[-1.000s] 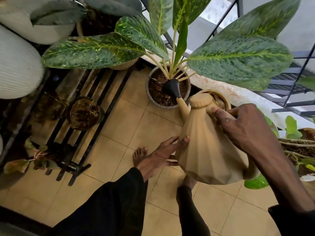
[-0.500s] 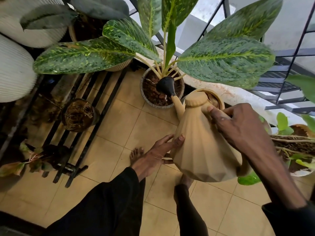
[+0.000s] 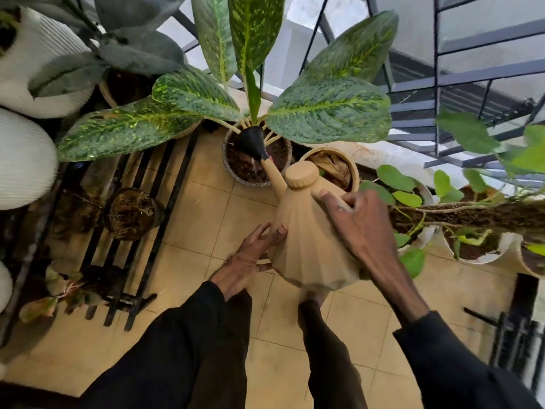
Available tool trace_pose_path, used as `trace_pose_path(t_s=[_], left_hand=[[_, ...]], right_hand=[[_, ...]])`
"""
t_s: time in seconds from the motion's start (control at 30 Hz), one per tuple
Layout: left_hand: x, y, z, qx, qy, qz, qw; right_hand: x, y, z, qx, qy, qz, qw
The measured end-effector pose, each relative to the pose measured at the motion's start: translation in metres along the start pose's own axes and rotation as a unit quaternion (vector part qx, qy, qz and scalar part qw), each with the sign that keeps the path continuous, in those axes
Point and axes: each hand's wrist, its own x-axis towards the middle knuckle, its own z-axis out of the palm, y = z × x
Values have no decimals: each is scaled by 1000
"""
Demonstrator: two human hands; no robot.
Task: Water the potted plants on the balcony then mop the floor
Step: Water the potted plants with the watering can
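No legible text, label, brand, number or sign anywhere.

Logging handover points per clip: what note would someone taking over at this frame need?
Right hand grips the tan watering can by its handle; left hand steadies its side with flat fingers.
Can tilted, black rose over the soil of the grey speckled pot holding the spotted-leaf plant.
Done: this pot is being watered.
Left: likely the tan pot beside it and white pots of trailing vine at right, then mopping the tiled floor; no mop in view.
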Motion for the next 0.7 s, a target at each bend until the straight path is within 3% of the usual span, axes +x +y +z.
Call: trace_pose_path(t_s=[0.7], left_hand=[[-103,55,29,66,15,37,997]], right_hand=[[-80,11,-36,179,67,-23,981]])
